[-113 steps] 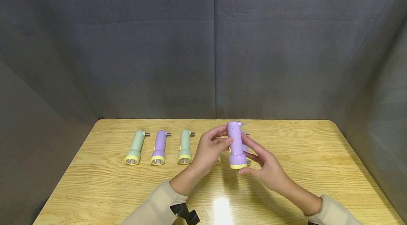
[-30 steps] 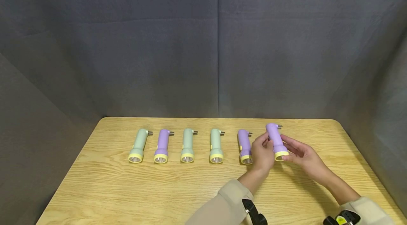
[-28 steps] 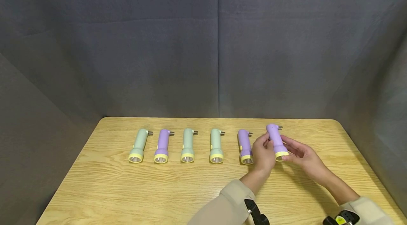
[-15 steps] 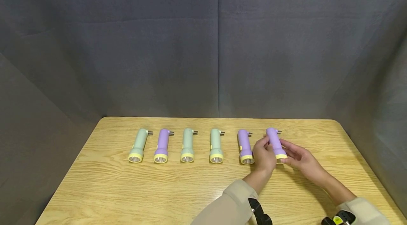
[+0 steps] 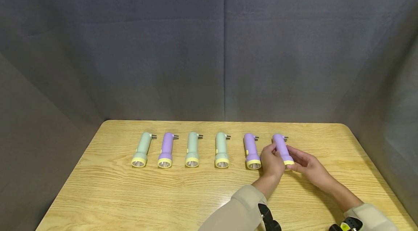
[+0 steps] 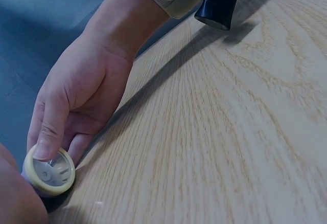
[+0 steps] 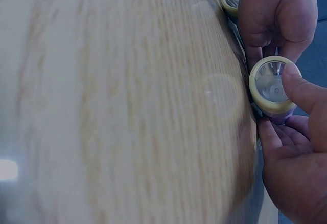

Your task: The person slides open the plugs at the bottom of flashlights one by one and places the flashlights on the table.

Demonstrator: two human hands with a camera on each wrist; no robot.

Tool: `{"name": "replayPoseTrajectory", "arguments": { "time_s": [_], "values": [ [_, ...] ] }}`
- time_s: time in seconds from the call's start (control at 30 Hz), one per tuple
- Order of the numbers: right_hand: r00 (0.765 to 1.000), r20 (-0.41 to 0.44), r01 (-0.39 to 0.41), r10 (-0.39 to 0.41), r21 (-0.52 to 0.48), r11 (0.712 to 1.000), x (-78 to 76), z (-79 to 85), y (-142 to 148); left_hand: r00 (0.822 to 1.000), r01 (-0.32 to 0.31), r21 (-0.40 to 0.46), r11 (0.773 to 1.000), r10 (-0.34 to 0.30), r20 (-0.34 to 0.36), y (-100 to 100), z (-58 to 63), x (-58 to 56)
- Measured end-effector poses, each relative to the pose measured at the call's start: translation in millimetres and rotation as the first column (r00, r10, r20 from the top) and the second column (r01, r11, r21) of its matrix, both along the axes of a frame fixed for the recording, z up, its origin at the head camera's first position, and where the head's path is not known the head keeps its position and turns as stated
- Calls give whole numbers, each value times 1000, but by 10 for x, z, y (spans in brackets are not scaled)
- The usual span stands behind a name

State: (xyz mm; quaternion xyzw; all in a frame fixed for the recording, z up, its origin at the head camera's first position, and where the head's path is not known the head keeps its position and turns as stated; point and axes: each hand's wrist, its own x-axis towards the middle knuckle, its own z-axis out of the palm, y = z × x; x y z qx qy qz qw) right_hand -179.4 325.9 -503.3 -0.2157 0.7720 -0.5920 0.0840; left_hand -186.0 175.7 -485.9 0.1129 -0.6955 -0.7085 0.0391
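A purple flashlight [image 5: 281, 147] with a yellow rim and two plug prongs lies at the right end of a row, at or just above the table. My left hand [image 5: 272, 161] grips its left side. From the right, my right hand [image 5: 311, 169] holds the head end. In the right wrist view, the right thumb [image 7: 301, 88] presses on the lens edge and the other fingers reach under the head. The left wrist view shows the flashlight's lens [image 6: 51, 173] facing out, with part of my left hand [image 6: 18, 196] at the frame edge.
Left of the hands, another purple flashlight [image 5: 251, 149] lies close by. Further left are a green flashlight [image 5: 221, 147], a second green flashlight [image 5: 192, 147], a purple flashlight [image 5: 167, 147] and a green flashlight [image 5: 142, 147]. The wooden table [image 5: 147, 198] ends at dark curtains [image 5: 163, 60].
Both hands carried the purple flashlight from mid-table to the row's right end, turning its lens toward the front. Over the last second they lowered it to about table level.
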Motion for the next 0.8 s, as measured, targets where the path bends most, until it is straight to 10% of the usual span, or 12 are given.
{"name": "replayPoseTrajectory", "arguments": {
  "time_s": [0.8],
  "values": [
    [1000,22,14,-13,-14,1000,9,4,-19,998,-26,-26,999,24,-53,10,-19,10]
  ]
}}
